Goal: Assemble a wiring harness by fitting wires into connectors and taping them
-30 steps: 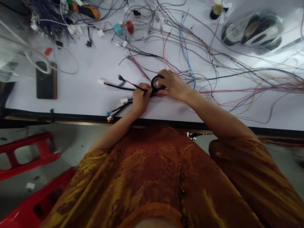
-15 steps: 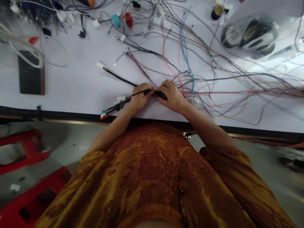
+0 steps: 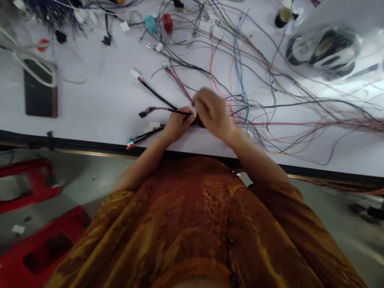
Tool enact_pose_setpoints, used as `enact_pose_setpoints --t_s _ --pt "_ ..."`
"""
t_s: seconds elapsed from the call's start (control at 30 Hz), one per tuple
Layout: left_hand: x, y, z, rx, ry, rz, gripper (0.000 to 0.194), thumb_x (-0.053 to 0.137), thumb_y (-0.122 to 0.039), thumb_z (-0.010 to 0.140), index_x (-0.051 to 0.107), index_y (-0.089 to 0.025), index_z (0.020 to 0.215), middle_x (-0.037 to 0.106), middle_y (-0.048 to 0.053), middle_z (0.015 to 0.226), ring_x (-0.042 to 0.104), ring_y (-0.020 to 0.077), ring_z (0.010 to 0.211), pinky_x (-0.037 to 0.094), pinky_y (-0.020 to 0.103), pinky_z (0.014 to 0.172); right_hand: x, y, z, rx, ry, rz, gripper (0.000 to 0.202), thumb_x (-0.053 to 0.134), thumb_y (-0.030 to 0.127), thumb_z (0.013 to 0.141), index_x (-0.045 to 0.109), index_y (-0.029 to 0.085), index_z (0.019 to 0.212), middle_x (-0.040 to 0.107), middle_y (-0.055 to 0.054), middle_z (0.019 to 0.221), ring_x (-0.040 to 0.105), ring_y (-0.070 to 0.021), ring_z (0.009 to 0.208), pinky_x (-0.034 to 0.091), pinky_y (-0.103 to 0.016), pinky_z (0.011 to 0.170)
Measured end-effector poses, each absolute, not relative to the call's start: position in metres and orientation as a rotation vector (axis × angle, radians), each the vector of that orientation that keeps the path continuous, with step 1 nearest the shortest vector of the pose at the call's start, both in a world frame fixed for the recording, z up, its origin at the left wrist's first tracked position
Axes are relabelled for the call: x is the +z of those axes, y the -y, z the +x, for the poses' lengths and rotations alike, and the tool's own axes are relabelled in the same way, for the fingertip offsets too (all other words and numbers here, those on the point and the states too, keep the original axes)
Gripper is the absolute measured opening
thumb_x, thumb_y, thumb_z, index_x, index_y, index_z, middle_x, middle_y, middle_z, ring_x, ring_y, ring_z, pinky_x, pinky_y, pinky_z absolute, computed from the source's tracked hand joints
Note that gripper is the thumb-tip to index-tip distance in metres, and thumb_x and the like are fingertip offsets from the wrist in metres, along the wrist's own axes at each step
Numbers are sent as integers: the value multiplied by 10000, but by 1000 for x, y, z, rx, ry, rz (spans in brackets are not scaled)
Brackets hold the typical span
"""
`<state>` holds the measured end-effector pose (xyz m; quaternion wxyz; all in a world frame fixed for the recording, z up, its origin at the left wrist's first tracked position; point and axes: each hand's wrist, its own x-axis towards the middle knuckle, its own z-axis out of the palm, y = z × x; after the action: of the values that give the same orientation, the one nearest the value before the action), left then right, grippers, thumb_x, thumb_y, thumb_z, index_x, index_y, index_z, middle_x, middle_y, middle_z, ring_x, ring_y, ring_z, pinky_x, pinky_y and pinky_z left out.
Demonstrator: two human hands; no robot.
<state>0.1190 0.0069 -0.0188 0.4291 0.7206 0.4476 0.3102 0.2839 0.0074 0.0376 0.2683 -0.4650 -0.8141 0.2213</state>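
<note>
My left hand (image 3: 179,125) is closed on a bundle of black-sleeved wires (image 3: 159,96) near the table's front edge. From it, branches fan out to the left, ending in a white connector (image 3: 135,73), a black connector (image 3: 146,112) and an orange connector (image 3: 130,147). Just right of it, my right hand (image 3: 212,113) is raised over the bundle, blurred by motion, its fingers curled; what they hold, if anything, is hidden. Dark red wires (image 3: 180,83) run up and left from between the hands.
Loose wires (image 3: 300,120) spread across the right side of the white table (image 3: 99,96). A phone (image 3: 40,94) lies at the left under a white cable. A bagged tape roll (image 3: 325,50) and a small roll (image 3: 283,18) lie at the back right. Red stools (image 3: 45,248) stand below left.
My right hand has lifted and turned away from the bundle. The black connector branch has swung up and left of my left hand. The view has shifted slightly.
</note>
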Motion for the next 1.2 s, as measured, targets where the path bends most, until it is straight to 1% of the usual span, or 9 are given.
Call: enact_pose_setpoints --t_s 0.13,0.2,0.3,0.37,0.5,0.8,0.97,1.1,1.2 --pt "-10 0 108 813 -1109 1755 289 444 -300 996 682 -168 898 711 54 928 674 156 908 520 289 867 40 -82 240 688 2091 -1456 326 536 493 1021 528 193 892 606 -15 893 501 -125 822 469 -284 841" --pt "-11 3 106 864 -1156 1727 342 444 -339 1004 679 -163 828 722 68 946 686 153 893 529 277 851 35 -110 214 710 2105 -1510 408 652 554 935 533 165 907 601 -29 951 510 -123 888 457 -284 907" --pt "-17 6 105 942 -1177 1653 356 473 -367 997 680 -158 797 738 81 970 697 148 851 548 265 791 29 -122 206 638 2141 -1438 288 724 353 917 569 139 1032 581 -51 1148 501 -140 1070 399 -300 1031" --pt "-20 6 105 990 -1196 1621 353 492 -390 992 691 -160 813 742 82 974 699 149 837 562 267 767 25 -111 226 675 2137 -1409 108 642 244 961 610 141 953 606 -24 1025 522 -122 971 413 -276 959" --pt "-19 5 107 1132 -1226 1731 330 546 -420 990 706 -178 833 740 67 906 698 165 881 566 296 828 12 -62 288 1129 2148 -1424 224 658 210 887 632 150 673 516 35 601 490 -114 653 395 -283 689" --pt "-16 3 115 1133 -1360 1728 341 550 -424 1004 671 -174 806 716 45 822 679 134 739 543 260 709 -11 -6 310 1295 1828 -1191 172 663 311 872 724 191 764 644 -19 754 579 -146 718 451 -297 692" --pt "-7 -2 101 919 -1415 1812 205 567 -356 992 653 -180 932 697 33 847 661 138 751 534 261 721 -5 -2 298 1009 1997 -1410 137 658 249 881 662 187 758 618 -37 813 546 -156 748 425 -313 727" --pt "8 1 80 492 -1354 2169 89 681 -246 895 668 -186 959 684 74 1013 645 226 957 535 353 847 -3 -3 292 964 2044 -1450 208 586 234 936 645 177 745 611 -49 808 550 -162 757 424 -320 752" --pt "14 2 74 258 -1286 2325 60 615 -188 915 675 -189 924 682 87 1001 637 254 971 519 384 860 -3 -7 294 969 2038 -1458 219 571 219 937 653 167 742 621 -52 792 571 -168 767 437 -331 782"
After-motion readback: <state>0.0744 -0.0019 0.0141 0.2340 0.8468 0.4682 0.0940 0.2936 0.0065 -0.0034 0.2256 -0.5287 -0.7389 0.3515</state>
